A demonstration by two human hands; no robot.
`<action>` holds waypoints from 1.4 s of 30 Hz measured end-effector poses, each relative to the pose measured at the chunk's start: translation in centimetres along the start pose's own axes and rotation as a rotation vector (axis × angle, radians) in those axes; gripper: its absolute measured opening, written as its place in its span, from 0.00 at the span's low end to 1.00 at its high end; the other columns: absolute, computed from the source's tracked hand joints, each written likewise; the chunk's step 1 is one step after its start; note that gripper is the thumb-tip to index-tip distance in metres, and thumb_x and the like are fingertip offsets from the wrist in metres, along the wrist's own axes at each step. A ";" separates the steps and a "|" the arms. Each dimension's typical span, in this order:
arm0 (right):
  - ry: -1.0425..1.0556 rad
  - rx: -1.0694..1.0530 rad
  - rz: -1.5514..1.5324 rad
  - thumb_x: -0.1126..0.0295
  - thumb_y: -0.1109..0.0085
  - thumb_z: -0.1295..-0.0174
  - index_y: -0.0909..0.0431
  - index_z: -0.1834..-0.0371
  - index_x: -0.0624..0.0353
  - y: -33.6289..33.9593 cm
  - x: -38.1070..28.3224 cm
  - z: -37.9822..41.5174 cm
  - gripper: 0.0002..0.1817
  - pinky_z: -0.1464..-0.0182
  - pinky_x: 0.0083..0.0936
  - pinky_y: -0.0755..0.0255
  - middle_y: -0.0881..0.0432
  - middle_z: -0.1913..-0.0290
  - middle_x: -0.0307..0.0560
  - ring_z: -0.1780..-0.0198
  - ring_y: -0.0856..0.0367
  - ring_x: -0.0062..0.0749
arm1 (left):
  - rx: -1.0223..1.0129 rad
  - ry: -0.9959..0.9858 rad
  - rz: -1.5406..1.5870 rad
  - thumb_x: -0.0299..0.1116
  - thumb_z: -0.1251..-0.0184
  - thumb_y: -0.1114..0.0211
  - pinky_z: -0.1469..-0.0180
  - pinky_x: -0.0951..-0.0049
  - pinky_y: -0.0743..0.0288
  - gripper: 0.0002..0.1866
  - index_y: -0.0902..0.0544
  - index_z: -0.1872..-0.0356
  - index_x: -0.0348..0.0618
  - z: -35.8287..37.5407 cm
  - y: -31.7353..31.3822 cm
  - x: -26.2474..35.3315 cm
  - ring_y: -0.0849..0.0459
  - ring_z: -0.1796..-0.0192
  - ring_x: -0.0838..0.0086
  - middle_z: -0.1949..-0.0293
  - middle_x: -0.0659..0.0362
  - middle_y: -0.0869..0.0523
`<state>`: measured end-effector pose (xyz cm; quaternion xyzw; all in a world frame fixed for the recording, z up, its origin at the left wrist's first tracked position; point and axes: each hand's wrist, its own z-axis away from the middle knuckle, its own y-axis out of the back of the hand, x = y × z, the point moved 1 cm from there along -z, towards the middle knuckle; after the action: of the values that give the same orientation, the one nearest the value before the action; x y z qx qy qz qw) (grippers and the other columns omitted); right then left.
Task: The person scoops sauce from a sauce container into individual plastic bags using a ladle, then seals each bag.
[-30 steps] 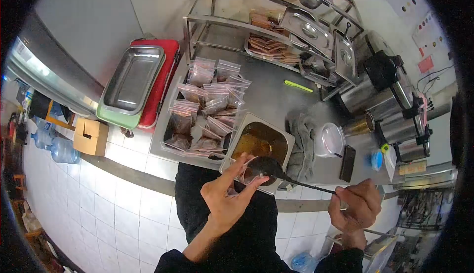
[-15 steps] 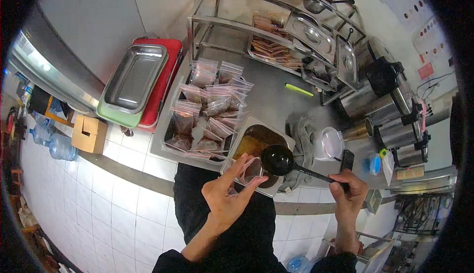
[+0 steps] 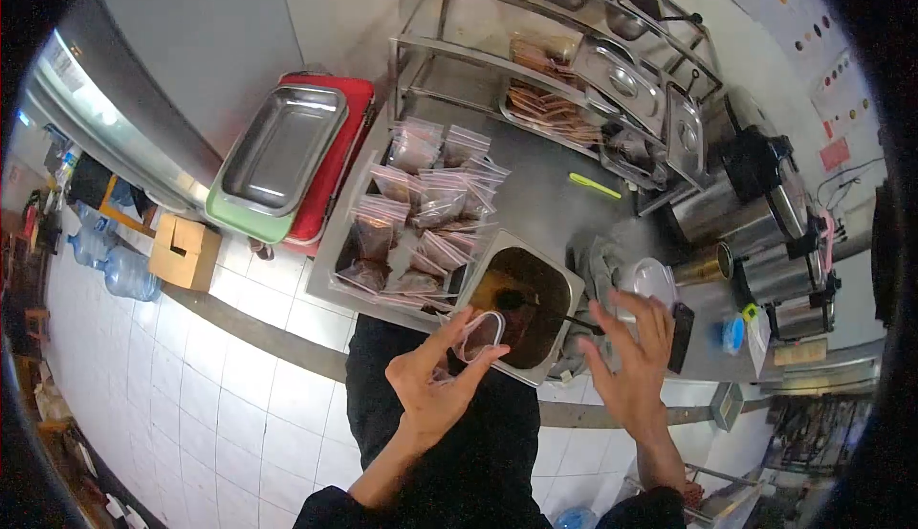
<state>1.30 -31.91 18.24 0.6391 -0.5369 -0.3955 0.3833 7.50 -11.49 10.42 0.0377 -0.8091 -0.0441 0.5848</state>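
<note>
My left hand [image 3: 435, 376] grips a clear zip bag [image 3: 481, 336], its mouth spread wide between thumb and fingers. The bag is over the near left rim of a deep steel pan [image 3: 545, 259] holding dark, oily brown liquid. A black ladle [image 3: 513, 299] rests in that pan, its bowl partly sunk and its handle sloping to the right over the rim. My right hand [image 3: 636, 357] hovers just past the handle's end, fingers apart and holding nothing.
Left of the pan, a large tray [image 3: 330, 263] is full of filled zip bags [image 3: 442, 199]. A yellow-green pen-like item [image 3: 595, 186] lies on the steel counter. Behind is a metal rack [image 3: 488, 55]. Pressure cookers [image 3: 736, 213] line the right; a grey cloth [image 3: 598, 261] lies beside the pan.
My right hand has let go of the ladle and opened. The ladle has gone from above the pan down into the liquid. My left hand still holds the bag.
</note>
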 end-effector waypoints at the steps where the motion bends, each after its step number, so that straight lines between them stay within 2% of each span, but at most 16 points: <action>1: 0.055 0.047 -0.090 0.67 0.31 0.45 0.18 0.47 0.52 0.5 -1.1 -0.7 0.20 0.54 0.30 0.32 0.19 0.64 0.41 0.64 0.21 0.39 | -0.014 -0.014 -0.001 0.29 0.55 0.17 0.73 0.85 0.29 0.30 0.16 0.47 0.34 0.2 0.1 -0.1 0.19 0.71 0.85 0.59 0.51 0.10; 2: 0.061 0.049 -0.099 0.67 0.31 0.45 0.18 0.47 0.52 1.1 -2.2 -1.5 0.20 0.54 0.30 0.32 0.19 0.64 0.41 0.64 0.21 0.39 | -0.032 -0.027 -0.003 0.29 0.54 0.18 0.73 0.84 0.26 0.30 0.16 0.46 0.35 0.4 0.3 -0.2 0.14 0.69 0.83 0.58 0.50 0.10; 3: 0.144 -0.143 -0.195 0.67 0.32 0.46 0.18 0.49 0.52 1.4 -3.5 -2.3 0.19 0.55 0.32 0.31 0.21 0.64 0.41 0.63 0.21 0.39 | -0.029 -0.028 -0.012 0.29 0.54 0.18 0.73 0.84 0.26 0.30 0.16 0.46 0.35 0.5 0.5 0.1 0.14 0.69 0.83 0.58 0.50 0.10; 4: 0.226 -0.335 -0.289 0.66 0.33 0.46 0.19 0.51 0.52 1.3 -4.5 -3.0 0.17 0.55 0.34 0.30 0.23 0.63 0.42 0.61 0.20 0.39 | -0.041 -0.049 -0.046 0.29 0.53 0.18 0.74 0.84 0.28 0.29 0.16 0.47 0.35 0.5 0.7 0.5 0.15 0.71 0.84 0.58 0.51 0.10; 7: 0.349 -0.480 -0.406 0.67 0.37 0.43 0.20 0.58 0.53 -0.3 -5.2 -5.5 0.10 0.58 0.36 0.29 0.24 0.65 0.44 0.63 0.21 0.40 | -0.020 -0.115 -0.118 0.28 0.52 0.19 0.76 0.84 0.30 0.26 0.15 0.48 0.36 0.6 1.4 0.3 0.20 0.75 0.87 0.59 0.52 0.10; 12: 0.407 -0.380 -0.580 0.72 0.37 0.43 0.20 0.63 0.56 -1.2 -5.6 -9.2 0.06 0.60 0.35 0.27 0.22 0.66 0.46 0.63 0.19 0.41 | 0.066 -0.051 -0.066 0.28 0.48 0.21 0.78 0.83 0.32 0.23 0.15 0.50 0.36 -0.5 4.1 1.3 0.25 0.78 0.89 0.61 0.55 0.09; 14: 0.379 -0.237 -0.745 0.77 0.33 0.46 0.15 0.62 0.59 -1.6 -6.0 -10.1 0.08 0.62 0.31 0.25 0.18 0.64 0.46 0.62 0.17 0.38 | 0.070 0.171 0.136 0.25 0.45 0.23 0.74 0.84 0.30 0.20 0.15 0.50 0.36 -1.4 5.6 1.3 0.22 0.76 0.87 0.63 0.57 0.09; 16: 0.353 -0.228 -0.777 0.80 0.31 0.49 0.14 0.63 0.61 -1.4 -6.7 -11.0 0.10 0.59 0.27 0.23 0.15 0.60 0.48 0.60 0.15 0.35 | 0.117 0.115 0.243 0.25 0.42 0.26 0.69 0.84 0.27 0.15 0.13 0.52 0.36 -3.3 6.2 2.4 0.17 0.71 0.83 0.67 0.56 0.09; 18: 0.123 -0.234 -0.926 0.77 0.36 0.44 0.17 0.57 0.60 -1.1 -7.4 -11.9 0.11 0.56 0.29 0.23 0.14 0.59 0.51 0.58 0.13 0.38 | -0.009 -0.009 0.020 0.27 0.39 0.27 0.64 0.81 0.23 0.11 0.12 0.56 0.36 -4.8 7.9 2.4 0.14 0.66 0.78 0.67 0.56 0.10; 22: 0.163 -0.227 -0.883 0.77 0.36 0.44 0.17 0.55 0.60 -1.8 -7.4 -14.1 0.12 0.55 0.28 0.22 0.13 0.61 0.51 0.58 0.12 0.35 | -0.071 -0.034 -0.107 0.30 0.35 0.31 0.66 0.78 0.21 0.07 0.12 0.60 0.37 -7.9 9.2 3.3 0.13 0.67 0.77 0.67 0.55 0.10; 23: 0.180 -0.190 -0.926 0.78 0.35 0.44 0.17 0.54 0.60 -2.4 -7.4 -14.6 0.13 0.56 0.28 0.22 0.12 0.62 0.50 0.58 0.11 0.35 | -0.074 -0.137 -0.058 0.30 0.33 0.33 0.69 0.78 0.22 0.06 0.12 0.62 0.37 -8.7 9.2 3.0 0.13 0.70 0.76 0.68 0.55 0.10; 28: 0.172 -0.203 -0.984 0.77 0.35 0.46 0.16 0.55 0.60 -2.6 -8.0 -17.5 0.14 0.55 0.28 0.23 0.12 0.67 0.49 0.60 0.12 0.35 | -0.095 -0.252 -0.202 0.29 0.34 0.33 0.72 0.76 0.23 0.06 0.13 0.64 0.37 -12.3 10.5 3.7 0.14 0.73 0.75 0.71 0.54 0.11; 34: 0.254 -0.230 -0.734 0.75 0.35 0.46 0.16 0.54 0.59 -2.9 -9.1 -20.4 0.15 0.55 0.31 0.24 0.13 0.68 0.50 0.65 0.13 0.38 | -0.118 -0.297 -0.367 0.25 0.36 0.33 0.70 0.74 0.24 0.04 0.14 0.66 0.34 -15.0 11.4 3.9 0.13 0.72 0.73 0.73 0.51 0.12; 36: 0.316 -0.052 -0.833 0.74 0.35 0.47 0.14 0.56 0.60 -4.0 -9.6 -20.8 0.14 0.57 0.32 0.24 0.14 0.70 0.52 0.67 0.14 0.39 | -0.086 -0.333 -0.316 0.25 0.37 0.32 0.69 0.74 0.24 0.04 0.14 0.66 0.34 -15.5 11.3 3.5 0.13 0.72 0.73 0.73 0.51 0.12; 39: 0.308 -0.231 -0.719 0.73 0.34 0.47 0.13 0.60 0.62 -3.9 -10.0 -21.7 0.11 0.56 0.32 0.24 0.14 0.70 0.53 0.65 0.14 0.42 | -0.098 -0.352 -0.267 0.26 0.35 0.34 0.68 0.75 0.24 0.05 0.14 0.63 0.35 -15.7 11.3 2.2 0.15 0.71 0.76 0.71 0.53 0.12; 42: 0.279 -0.226 -0.717 0.72 0.34 0.47 0.13 0.62 0.64 -5.4 -10.3 -21.9 0.10 0.56 0.33 0.24 0.14 0.70 0.54 0.65 0.14 0.42 | -0.164 -0.352 -0.336 0.26 0.33 0.35 0.67 0.75 0.24 0.06 0.13 0.60 0.35 -16.1 11.5 1.1 0.16 0.70 0.79 0.69 0.55 0.11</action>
<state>22.29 -19.62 22.90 0.7872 -0.1755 -0.4704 0.3580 22.34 -0.62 17.79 0.1158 -0.8744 -0.2123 0.4206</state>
